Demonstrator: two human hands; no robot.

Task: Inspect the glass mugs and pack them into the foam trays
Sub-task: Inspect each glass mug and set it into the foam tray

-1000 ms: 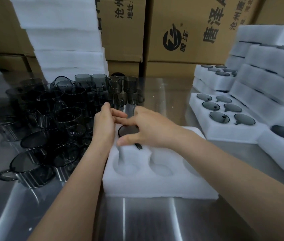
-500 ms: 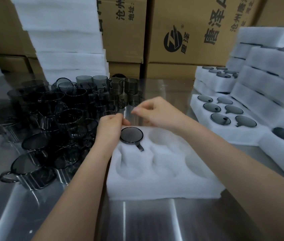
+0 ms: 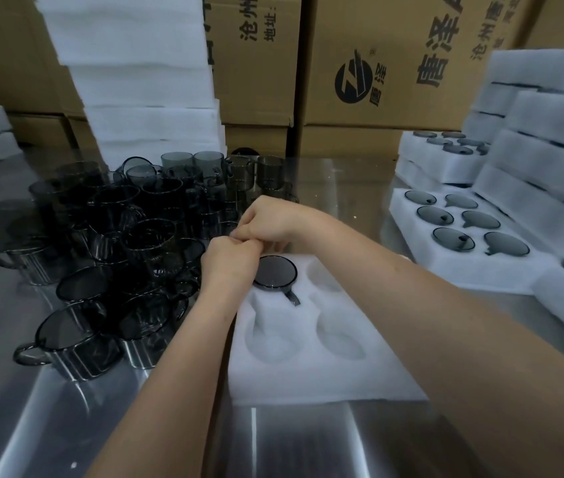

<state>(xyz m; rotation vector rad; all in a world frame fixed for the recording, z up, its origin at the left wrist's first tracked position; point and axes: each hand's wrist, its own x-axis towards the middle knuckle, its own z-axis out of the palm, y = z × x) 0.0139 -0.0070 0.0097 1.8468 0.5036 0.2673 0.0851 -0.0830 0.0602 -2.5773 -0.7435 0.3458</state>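
1 mug [image 3: 275, 273] sits in far-left pocket of foam tray [image 3: 308, 374], handle toward me. My left hand [image 3: 229, 262] over tray's far-left corner, just beside mug rim; right hand [image 3: 273, 219] over tray's far edge. Both hands' fingers curled, knuckles meeting; can't tell if they hold anything. Loose mugs [image 3: 118, 236] left of tray.

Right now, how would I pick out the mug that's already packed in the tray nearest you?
On the steel table, find the white foam tray directly before the person. A dark glass mug sits in its far-left pocket, next to the left hand. It alone is packed there; that tray's other visible pockets are empty.
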